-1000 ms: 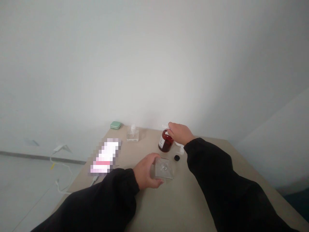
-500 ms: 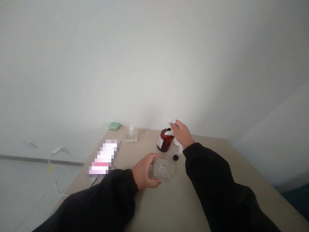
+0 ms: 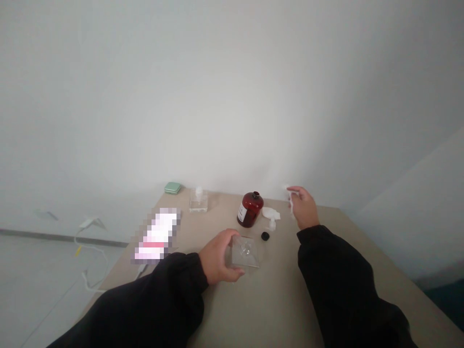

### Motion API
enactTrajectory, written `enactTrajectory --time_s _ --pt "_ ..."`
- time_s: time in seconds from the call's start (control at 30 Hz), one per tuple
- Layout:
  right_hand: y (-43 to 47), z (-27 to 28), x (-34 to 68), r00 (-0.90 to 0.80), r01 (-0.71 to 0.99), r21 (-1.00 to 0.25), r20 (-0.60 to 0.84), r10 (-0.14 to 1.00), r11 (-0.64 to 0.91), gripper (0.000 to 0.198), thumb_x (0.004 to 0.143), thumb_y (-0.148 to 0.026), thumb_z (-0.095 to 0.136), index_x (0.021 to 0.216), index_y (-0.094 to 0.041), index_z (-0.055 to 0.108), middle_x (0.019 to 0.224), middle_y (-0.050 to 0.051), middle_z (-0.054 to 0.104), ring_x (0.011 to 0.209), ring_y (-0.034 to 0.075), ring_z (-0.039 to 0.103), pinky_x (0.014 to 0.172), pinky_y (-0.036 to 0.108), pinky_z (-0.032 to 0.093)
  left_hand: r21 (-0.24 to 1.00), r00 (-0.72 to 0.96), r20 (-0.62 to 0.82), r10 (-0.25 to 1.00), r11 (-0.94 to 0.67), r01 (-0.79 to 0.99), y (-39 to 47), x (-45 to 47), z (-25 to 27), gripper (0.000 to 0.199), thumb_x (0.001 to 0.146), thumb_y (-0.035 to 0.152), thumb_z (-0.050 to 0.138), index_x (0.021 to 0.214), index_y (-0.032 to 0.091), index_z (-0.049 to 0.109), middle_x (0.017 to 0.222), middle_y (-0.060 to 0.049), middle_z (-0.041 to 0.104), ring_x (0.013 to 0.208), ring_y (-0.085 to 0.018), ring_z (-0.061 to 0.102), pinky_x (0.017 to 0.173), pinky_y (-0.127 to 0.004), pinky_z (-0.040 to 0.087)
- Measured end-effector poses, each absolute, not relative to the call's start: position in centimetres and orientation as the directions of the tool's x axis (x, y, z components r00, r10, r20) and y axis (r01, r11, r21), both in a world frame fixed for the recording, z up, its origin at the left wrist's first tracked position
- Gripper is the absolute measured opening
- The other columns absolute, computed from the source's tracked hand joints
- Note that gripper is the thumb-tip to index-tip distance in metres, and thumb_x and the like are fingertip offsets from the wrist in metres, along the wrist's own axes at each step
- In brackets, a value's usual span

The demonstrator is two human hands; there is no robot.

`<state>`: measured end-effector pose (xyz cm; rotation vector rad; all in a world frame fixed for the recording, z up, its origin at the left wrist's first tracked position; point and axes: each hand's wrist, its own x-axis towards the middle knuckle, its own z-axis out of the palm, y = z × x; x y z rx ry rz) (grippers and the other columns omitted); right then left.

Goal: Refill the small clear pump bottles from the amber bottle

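Note:
My left hand [image 3: 219, 257] is wrapped round the side of a clear square glass bottle [image 3: 250, 256], steadying it on the table with its round opening uppermost. My right hand [image 3: 303, 207] is at the back right of the table, its fingers closed on a crumpled white tissue [image 3: 291, 205], partly hidden and blurred. Between the hands stands a dark red-brown bottle [image 3: 250, 210] with a white label; its black neck is uncovered. Beside it lie a white scrap [image 3: 270, 212], a small translucent white stopper-like piece [image 3: 272, 224] and a black cap [image 3: 265, 236].
A second clear square bottle with a white ball-shaped top [image 3: 199, 202] stands at the back left, near a small green case [image 3: 172, 188]. A phone with a blurred screen [image 3: 158, 235] lies at left, with a white cable [image 3: 87, 282] hanging off the table. A wall rises behind.
My right hand has moved right, away from the red-brown bottle, carrying the tissue with it. The bottle's neck and the white scrap now show. My left hand stays on the clear bottle.

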<state>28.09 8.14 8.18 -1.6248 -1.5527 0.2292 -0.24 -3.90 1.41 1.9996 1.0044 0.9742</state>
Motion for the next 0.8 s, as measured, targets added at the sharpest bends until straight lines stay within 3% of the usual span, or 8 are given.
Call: enactTrajectory --time_s 0.07,0.17,0.23,0.33,0.47,0.57,0.7,0.8 --pt "7.3 7.4 30.7 0.289 0.786 -0.618 0.381 0.878 0.009 0.03 0.08 -0.03 0.038 0.087 -0.017 0.064 0.069 0.006 0.06 0.065 0.023 0.058 0.061 0.035 0.044 0.817 0.425 0.315 0.849 -0.47 0.333 -3.9 -0.2 1.5 0.066 0.055 0.023 0.075 0.113 0.018 0.045 0.105 -0.007 0.055 0.094 -0.025 0.055 0.088 -0.04 0.045" --pt "5.6 5.5 33.6 0.352 0.837 -0.53 0.337 0.873 -0.134 0.027 0.078 -0.031 0.042 0.072 -0.018 0.065 0.074 0.013 0.063 0.077 0.029 0.06 0.069 0.042 0.044 0.816 0.417 0.317 0.852 -0.469 0.338 -4.0 -0.2 1.5 0.067 0.054 0.023 0.075 0.114 0.019 0.044 0.105 -0.007 0.055 0.095 -0.025 0.054 0.088 -0.04 0.045" --pt "4.5 4.0 34.5 0.375 0.853 -0.484 0.306 0.875 -0.196 0.027 0.078 -0.033 0.044 0.072 -0.019 0.067 0.08 0.016 0.066 0.082 0.033 0.061 0.073 0.045 0.044 0.818 0.407 0.312 0.858 -0.461 0.344 -4.0 -0.1 1.4 0.067 0.054 0.023 0.075 0.113 0.02 0.044 0.105 -0.006 0.055 0.094 -0.024 0.054 0.088 -0.04 0.045" --pt "3.4 2.4 34.2 0.391 0.873 -0.424 0.318 0.864 -0.239 0.026 0.075 -0.035 0.052 0.09 -0.022 0.07 0.111 0.019 0.064 0.105 0.038 0.056 0.088 0.055 0.039 0.821 0.412 0.304 0.859 -0.456 0.345 -4.0 -0.1 1.4 0.067 0.054 0.023 0.074 0.114 0.02 0.044 0.104 -0.005 0.056 0.093 -0.025 0.055 0.087 -0.04 0.045" --pt "3.7 2.3 30.5 0.219 0.928 -0.372 0.477 0.851 -0.03 0.042 0.082 -0.039 0.049 0.118 -0.021 0.06 0.135 0.017 0.052 0.129 0.036 0.041 0.105 0.061 0.023 0.818 0.417 0.306 0.856 -0.46 0.344 -3.9 -0.1 1.3 0.066 0.054 0.022 0.074 0.113 0.017 0.045 0.105 -0.007 0.056 0.094 -0.026 0.056 0.088 -0.041 0.045" --pt "4.4 2.5 25.9 0.03 0.8 -0.518 0.54 0.841 0.304 0.056 0.084 -0.044 0.049 0.133 -0.017 0.044 0.137 0.019 0.049 0.129 0.029 0.044 0.106 0.05 0.032 0.82 0.416 0.314 0.854 -0.464 0.334 -3.8 -0.1 1.2 0.067 0.054 0.021 0.073 0.114 0.017 0.044 0.105 -0.007 0.056 0.094 -0.025 0.055 0.088 -0.041 0.045" --pt "5.0 2.3 20.7 -0.02 0.694 -0.64 0.443 0.897 0.331 0.085 0.075 -0.045 0.063 0.144 -0.016 0.022 0.142 0.02 0.044 0.13 0.029 0.043 0.107 0.048 0.032 0.823 0.401 0.321 0.858 -0.462 0.33 -3.7 -0.1 1.0 0.066 0.055 0.022 0.073 0.114 0.019 0.044 0.105 -0.007 0.056 0.095 -0.025 0.055 0.089 -0.041 0.044" --pt "5.1 2.4 19.0 0.013 0.698 -0.658 0.404 0.915 0.281 0.084 0.072 -0.04 0.068 0.14 -0.019 0.025 0.138 0.017 0.048 0.124 0.028 0.05 0.109 0.049 0.029 0.821 0.399 0.319 0.86 -0.461 0.337 -3.8 0.0 1.0 0.065 0.055 0.023 0.073 0.114 0.019 0.044 0.104 -0.007 0.056 0.094 -0.025 0.055 0.088 -0.041 0.045"
